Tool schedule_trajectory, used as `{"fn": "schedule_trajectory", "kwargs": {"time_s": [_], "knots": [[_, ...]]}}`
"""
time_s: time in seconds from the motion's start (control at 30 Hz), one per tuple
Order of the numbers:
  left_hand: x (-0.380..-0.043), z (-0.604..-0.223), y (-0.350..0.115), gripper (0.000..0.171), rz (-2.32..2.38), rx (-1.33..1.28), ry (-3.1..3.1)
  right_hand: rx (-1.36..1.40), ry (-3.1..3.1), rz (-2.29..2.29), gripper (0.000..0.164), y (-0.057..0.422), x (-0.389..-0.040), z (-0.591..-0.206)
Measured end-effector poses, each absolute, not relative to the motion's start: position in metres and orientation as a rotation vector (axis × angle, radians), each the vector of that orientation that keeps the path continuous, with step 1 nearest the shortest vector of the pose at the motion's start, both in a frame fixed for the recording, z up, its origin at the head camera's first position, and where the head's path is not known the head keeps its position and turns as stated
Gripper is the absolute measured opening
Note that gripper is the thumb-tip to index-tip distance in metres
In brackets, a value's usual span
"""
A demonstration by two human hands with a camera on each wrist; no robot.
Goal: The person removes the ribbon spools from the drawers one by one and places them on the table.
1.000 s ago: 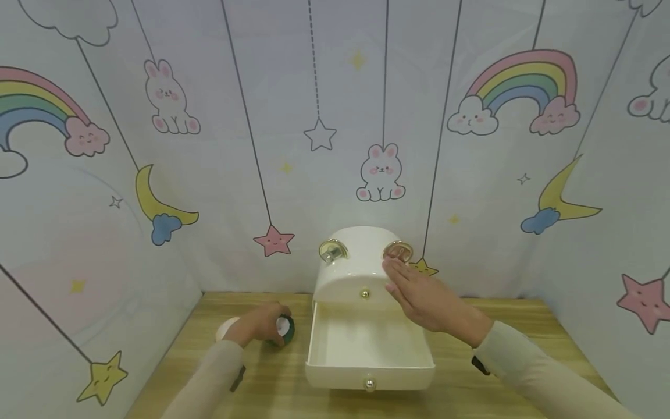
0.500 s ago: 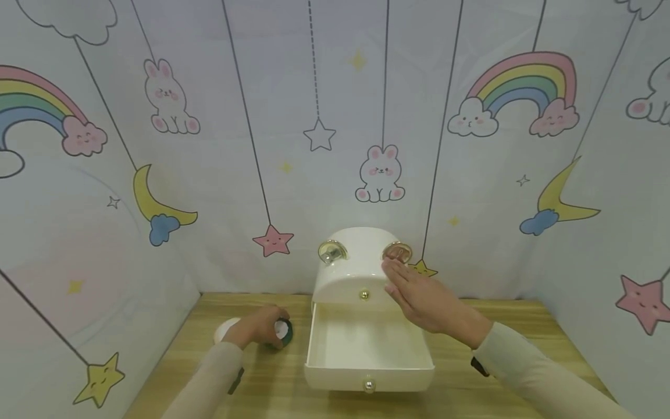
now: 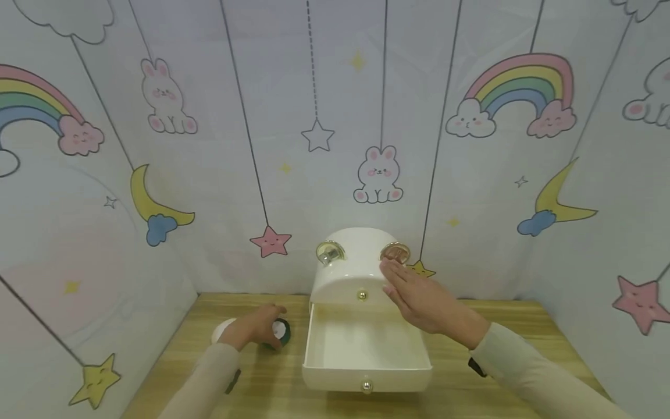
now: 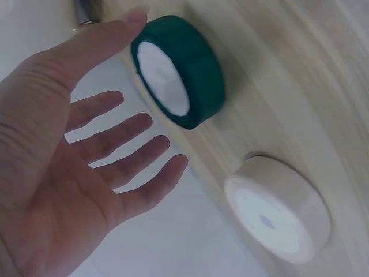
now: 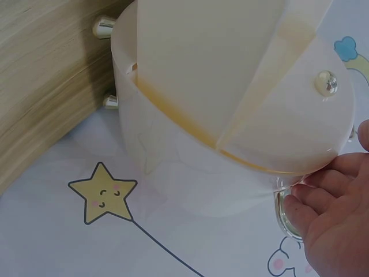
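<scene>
A roll of dark green ribbon (image 4: 202,72) stands on its edge on the wooden table, its white core showing. My left hand (image 3: 255,326) is beside it, fingers spread. In the left wrist view the thumb tip lies close to the roll's rim; whether it touches, I cannot tell. A pale, off-white roll (image 4: 288,202) stands beside the green one, partly behind my left wrist in the head view. My right hand (image 3: 429,298) rests with straight fingers on the rounded top of a cream drawer box (image 3: 361,247), by one gold-rimmed ear. Its lower drawer (image 3: 366,377) is pulled out.
The drawer juts toward me between my two arms, with a gold knob (image 3: 367,386) on its front. Another knob (image 3: 362,295) sits on the upper front. A patterned cloth wall (image 3: 319,192) encloses the table (image 3: 277,390) behind and at both sides.
The left fingers have loosened slightly around the green ribbon roll, showing more of it. My right hand stays on the box. The head view has shifted a little.
</scene>
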State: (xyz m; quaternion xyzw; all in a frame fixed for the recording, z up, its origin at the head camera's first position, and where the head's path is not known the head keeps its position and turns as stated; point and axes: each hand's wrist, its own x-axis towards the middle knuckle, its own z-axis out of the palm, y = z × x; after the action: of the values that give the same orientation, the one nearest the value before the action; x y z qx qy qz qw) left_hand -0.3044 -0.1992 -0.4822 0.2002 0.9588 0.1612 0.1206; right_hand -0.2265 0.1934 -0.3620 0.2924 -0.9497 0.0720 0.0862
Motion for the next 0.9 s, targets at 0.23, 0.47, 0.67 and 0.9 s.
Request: {"fn": "schedule_trajectory", "kwargs": {"time_s": [0.23,0.47,0.67,0.9], "knots": [[-0.298,-0.459,-0.196,0.072,0.387,0.634,2.861,0.876,-2.816,0.220,0.059,0.191,-0.226,-0.362],[-0.285,-0.437,-0.189,0.061,0.317,0.730,2.956,0.869,-2.814,0.208,0.059,0.190,-0.225,-0.361],[-0.267,-0.420,-0.182,0.043,0.361,0.754,3.030,0.863,-2.816,0.223,0.059,0.189,-0.224,-0.360],[-0.249,-0.397,-0.167,0.026,0.381,0.940,3.170,0.846,-2.822,0.237,0.060,0.190,-0.224,-0.361]]}}
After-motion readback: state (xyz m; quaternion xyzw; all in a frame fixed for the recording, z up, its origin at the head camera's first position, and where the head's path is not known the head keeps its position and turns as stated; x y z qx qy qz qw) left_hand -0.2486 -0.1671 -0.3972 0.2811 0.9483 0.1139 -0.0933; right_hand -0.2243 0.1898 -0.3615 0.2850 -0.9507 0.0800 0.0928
